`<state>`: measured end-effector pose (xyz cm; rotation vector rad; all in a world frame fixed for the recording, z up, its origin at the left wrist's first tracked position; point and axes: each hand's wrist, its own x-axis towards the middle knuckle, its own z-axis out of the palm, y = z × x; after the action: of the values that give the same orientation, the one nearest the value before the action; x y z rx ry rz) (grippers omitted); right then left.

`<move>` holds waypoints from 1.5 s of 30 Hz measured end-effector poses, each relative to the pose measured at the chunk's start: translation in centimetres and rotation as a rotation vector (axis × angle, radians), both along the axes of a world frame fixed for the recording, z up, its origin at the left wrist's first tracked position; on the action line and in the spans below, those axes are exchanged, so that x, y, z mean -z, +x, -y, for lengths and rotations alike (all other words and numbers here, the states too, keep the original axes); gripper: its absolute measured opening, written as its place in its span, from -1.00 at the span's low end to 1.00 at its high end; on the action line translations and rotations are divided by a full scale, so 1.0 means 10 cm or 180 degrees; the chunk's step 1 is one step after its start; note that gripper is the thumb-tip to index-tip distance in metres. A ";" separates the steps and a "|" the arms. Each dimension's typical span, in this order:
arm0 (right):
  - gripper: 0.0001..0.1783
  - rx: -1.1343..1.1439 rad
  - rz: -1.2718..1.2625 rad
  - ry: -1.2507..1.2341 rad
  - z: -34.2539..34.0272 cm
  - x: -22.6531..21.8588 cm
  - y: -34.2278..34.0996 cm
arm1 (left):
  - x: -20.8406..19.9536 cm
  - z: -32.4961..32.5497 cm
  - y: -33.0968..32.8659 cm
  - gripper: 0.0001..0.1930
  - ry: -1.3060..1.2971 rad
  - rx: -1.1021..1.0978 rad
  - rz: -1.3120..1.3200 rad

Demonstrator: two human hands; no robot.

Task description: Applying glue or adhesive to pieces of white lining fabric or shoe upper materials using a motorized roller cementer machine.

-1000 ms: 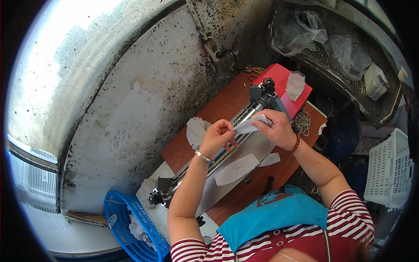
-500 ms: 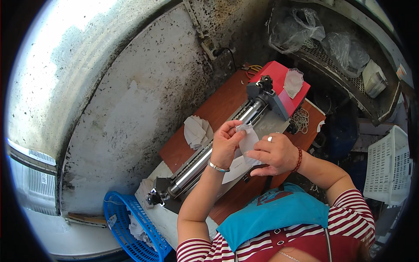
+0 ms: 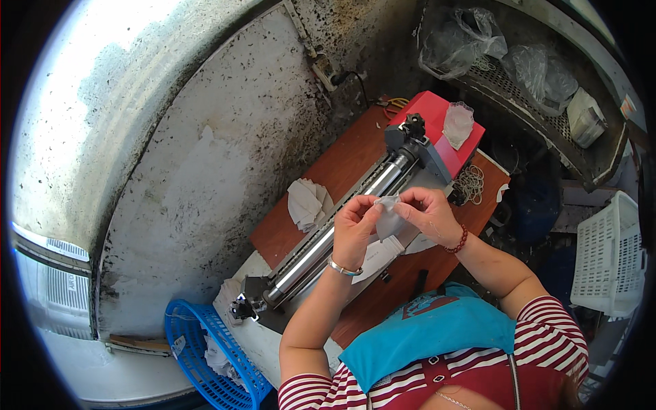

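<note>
A thin, pale grey-white piece of cloth-like material hangs between my two hands, above the front side of a long metal roller. My left hand pinches its upper left edge between thumb and fingers. At the upper right edge, my right hand pinches it the same way, fingertips close to the left ones. Below the hands, a white sheet with faint print lies in front of the roller. The roller belongs to a machine with a red housing, on which a pale, thin piece rests.
Behind the roller, a stack of white pieces lies on the brown board. Tangled string sits right of the machine. A blue basket with white pieces stands lower left, a white basket at right. Plastic bags fill a rack.
My right hand has moved up and left from the piece's lower right side to its top edge, and its fingers have closed there. My left hand still holds the piece.
</note>
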<state>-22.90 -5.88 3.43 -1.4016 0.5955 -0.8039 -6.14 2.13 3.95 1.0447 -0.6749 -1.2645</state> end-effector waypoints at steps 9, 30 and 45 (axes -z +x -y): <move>-0.82 -0.0097 -0.0048 0.0194 -0.02 0.04 0.01 | 0.08 -0.01 0.06 -0.89 -0.0020 -0.0145 0.0496; -0.83 -0.0446 -0.0227 0.0770 -0.09 -0.11 -0.09 | 0.19 -0.16 0.07 -0.86 0.0182 -0.0460 0.1110; -0.80 -0.0766 -0.0410 0.0934 -0.04 -0.11 -0.19 | -0.13 -0.20 0.02 -0.85 -0.0499 -0.0046 0.3060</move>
<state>-24.84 -5.45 4.52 -1.2306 0.6034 -0.4178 -5.91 4.15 5.25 1.5089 -1.4545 -0.6174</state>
